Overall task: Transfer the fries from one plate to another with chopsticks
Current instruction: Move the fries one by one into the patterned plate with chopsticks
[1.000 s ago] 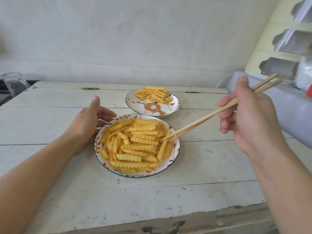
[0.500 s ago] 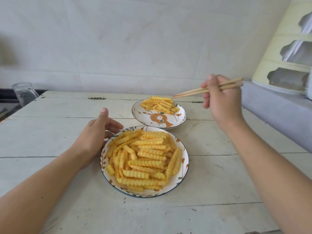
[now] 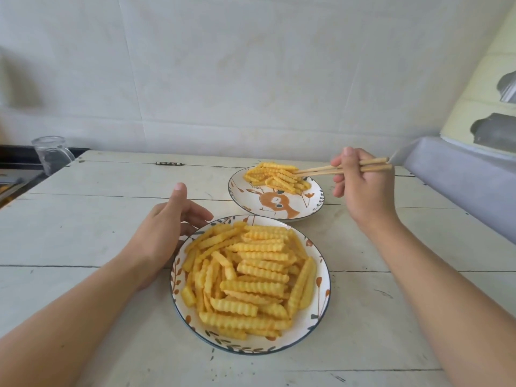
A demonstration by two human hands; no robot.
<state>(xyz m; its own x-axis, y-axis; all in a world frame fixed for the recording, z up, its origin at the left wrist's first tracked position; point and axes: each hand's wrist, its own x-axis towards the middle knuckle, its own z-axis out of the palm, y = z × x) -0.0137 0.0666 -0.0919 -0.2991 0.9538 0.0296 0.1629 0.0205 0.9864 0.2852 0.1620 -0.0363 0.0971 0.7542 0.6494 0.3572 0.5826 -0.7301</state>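
Fries (image 3: 276, 177) at chopsticks' (image 3: 335, 170) tips, beyond grip.

A home kitchen is being shown by plates of fries (image 3: 251, 277) on a white table (image 3: 83, 219).

A whitewashed plank desk (image 3: 83, 224), scuffed and seamed with dark cracks, is standing against a pale wall (image 3: 223, 65), a small metal hinge (image 3: 168, 163) showing near its far edge. An upturned clear glass (image 3: 51, 153) is sitting just off the desk's far left corner on a dark surface, while a grey-blue ledge (image 3: 458, 185) is running along the right side beneath peeling cream-yellow paint (image 3: 474, 88).
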